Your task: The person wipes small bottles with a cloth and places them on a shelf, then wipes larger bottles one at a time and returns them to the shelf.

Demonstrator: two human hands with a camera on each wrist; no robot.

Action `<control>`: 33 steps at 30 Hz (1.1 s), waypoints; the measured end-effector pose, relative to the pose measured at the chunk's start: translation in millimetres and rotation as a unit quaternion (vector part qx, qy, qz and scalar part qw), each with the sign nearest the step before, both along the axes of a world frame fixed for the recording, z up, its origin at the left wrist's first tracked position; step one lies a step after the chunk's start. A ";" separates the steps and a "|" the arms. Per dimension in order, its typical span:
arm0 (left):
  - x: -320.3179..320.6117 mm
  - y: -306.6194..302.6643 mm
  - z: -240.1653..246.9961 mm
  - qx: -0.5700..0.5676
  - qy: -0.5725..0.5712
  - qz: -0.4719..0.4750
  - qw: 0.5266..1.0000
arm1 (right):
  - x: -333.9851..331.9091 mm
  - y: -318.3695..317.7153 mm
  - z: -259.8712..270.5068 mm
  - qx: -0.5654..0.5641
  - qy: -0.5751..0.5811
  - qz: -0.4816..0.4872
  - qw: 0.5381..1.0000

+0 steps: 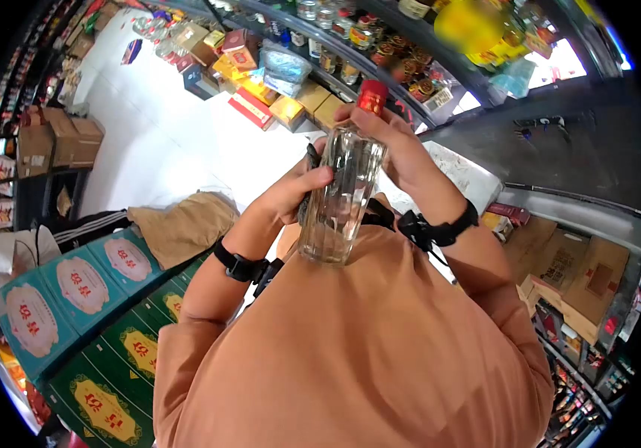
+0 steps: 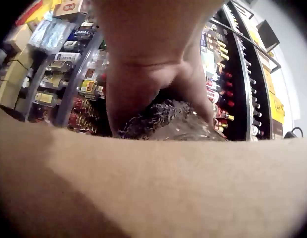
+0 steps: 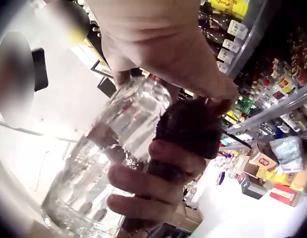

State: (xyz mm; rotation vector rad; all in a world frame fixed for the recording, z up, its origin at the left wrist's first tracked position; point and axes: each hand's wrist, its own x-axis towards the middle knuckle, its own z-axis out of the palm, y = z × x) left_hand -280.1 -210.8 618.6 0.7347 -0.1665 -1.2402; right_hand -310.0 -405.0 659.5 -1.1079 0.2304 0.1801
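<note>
A clear glass bottle with a red cap is tilted in front of the chest. My left hand grips its body, thumb across the glass, with a dark cloth under the fingers. My right hand holds the neck just below the cap. The right wrist view shows the left fingers curled over the dark cloth beside the glass bottle. In the left wrist view the dark cloth lies against the glass; the fingertips are hidden.
Teal cartons and green cartons stand at the lower left, with brown paper on them. Shelves of bottles and small boxes are ahead. Brown cartons stand at left and right.
</note>
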 end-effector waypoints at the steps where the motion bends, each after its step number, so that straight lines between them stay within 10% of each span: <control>1: -3.3 -11.1 1.8 0.003 -0.001 -0.007 1.000 | -1.2 -8.3 -3.1 0.056 0.040 -0.008 0.998; 6: -21.9 -57.9 1.1 0.035 0.089 -0.016 0.995 | -20.8 -62.8 -21.0 0.246 0.095 -0.018 0.964; 11: -41.9 -81.4 -38.1 0.007 0.133 -0.003 0.991 | -50.1 -101.1 -20.9 0.160 0.044 -0.140 0.976; 16: -66.2 -96.1 -60.0 -0.012 0.158 0.150 0.976 | -66.1 -119.3 -14.9 0.133 -0.049 -0.036 0.989; 27: -63.5 -72.9 -80.0 0.119 0.244 0.214 0.938 | -64.7 -132.5 -24.3 0.108 0.152 0.144 0.972; 33: -60.6 -50.8 -97.8 0.059 0.254 0.267 0.928 | -53.6 -118.9 -58.7 0.079 0.167 0.076 0.980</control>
